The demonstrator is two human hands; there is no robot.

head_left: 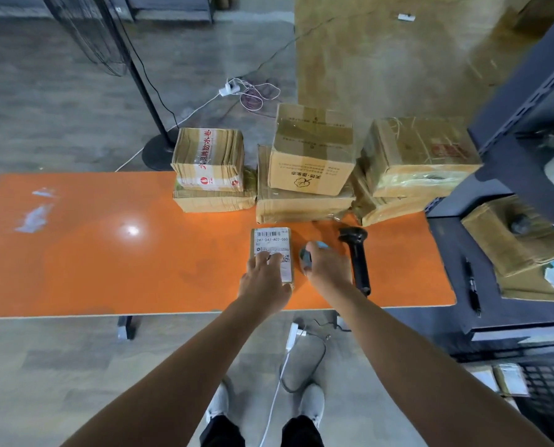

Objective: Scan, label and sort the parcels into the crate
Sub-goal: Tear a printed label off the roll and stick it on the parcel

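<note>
Parcel (pixel 270 244), small and flat, lies on the orange surface (pixel 108 253) with its white shipping label (pixel 269 235) facing up; a barcode and a line of numbers can be read on the label. The left hand (pixel 262 279) rests on the near half of the parcel. Its fingers are straight and spread, pressing flat on the label, and they grip nothing.

Just to the right of the parcel, the right hand (pixel 328 264) is curled around a small grey and blue device (pixel 305 254) and holds it down at the surface. What kind of device it is I cannot tell. Further right of the parcel, beyond this hand, a black handheld barcode scanner (pixel 357 262) lies on the surface with its head pointing away from the person.

Behind the parcel, along the far edge of the surface, stand three stacks of taped cardboard boxes (pixel 311 156), close to each other. Well to the right of the parcel is a dark metal shelf rack (pixel 507 175) with more cartons on it. Below the rack, nearer to the person than the parcel, a black plastic crate (pixel 553 391) stands on the floor.
</note>
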